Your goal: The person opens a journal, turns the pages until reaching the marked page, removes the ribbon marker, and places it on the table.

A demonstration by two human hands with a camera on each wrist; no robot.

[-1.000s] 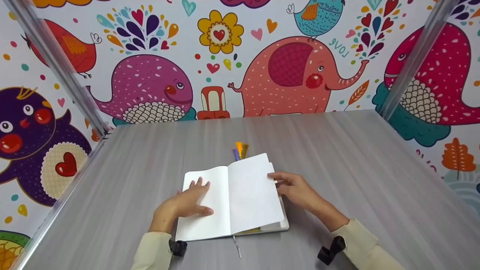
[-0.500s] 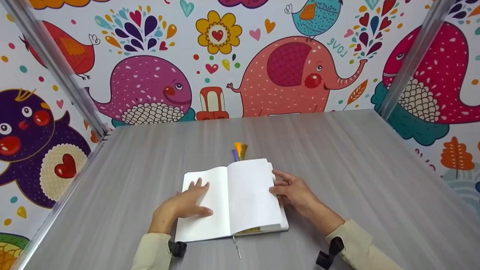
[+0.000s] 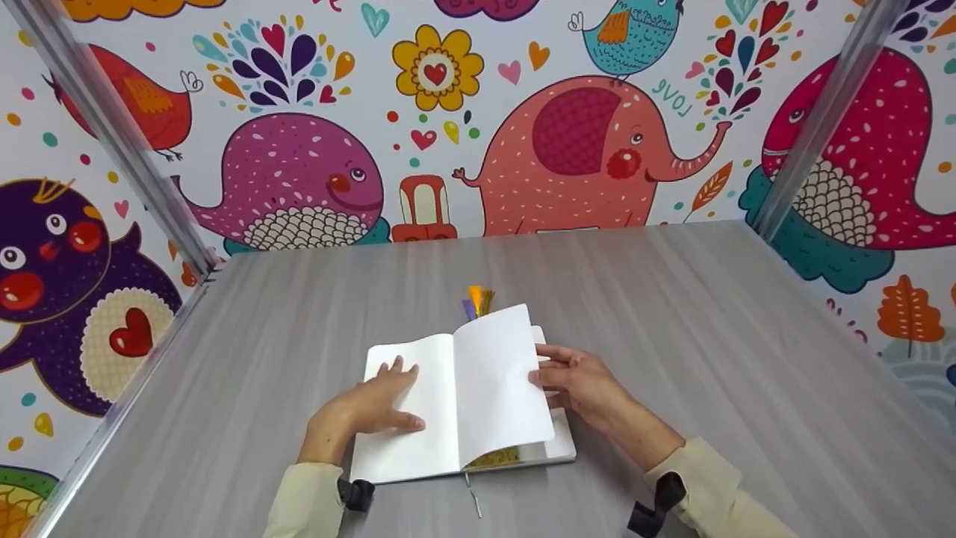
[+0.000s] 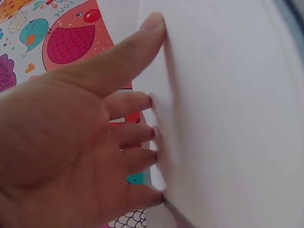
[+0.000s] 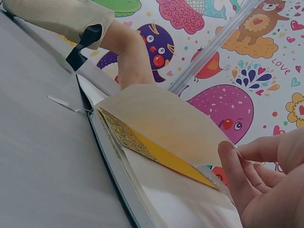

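Note:
An open notebook (image 3: 407,452) with blank white pages lies on the table. My left hand (image 3: 373,403) rests on its left page, fingers and thumb spread; the left wrist view shows the fingertips against the paper. On the other side, my right hand (image 3: 590,385) pinches the outer edge of a lifted page (image 3: 497,385) between thumb and finger. Under that page, in the right wrist view, are a yellow bookmark (image 5: 175,166) and a gold patterned strip (image 5: 126,135). Orange, purple and gold tassels (image 3: 476,301) stick out past the notebook's top edge.
A thin ribbon marker (image 3: 474,499) trails from the notebook's lower edge onto the grey wood-grain table (image 3: 709,314). Walls printed with cartoon animals (image 3: 575,157) stand behind and at both sides, with metal posts (image 3: 127,134) at the corners.
The right page sank toward the notebook half a second ago and now stands lifted again, its free edge in my right hand's fingers. The left hand has stayed in place.

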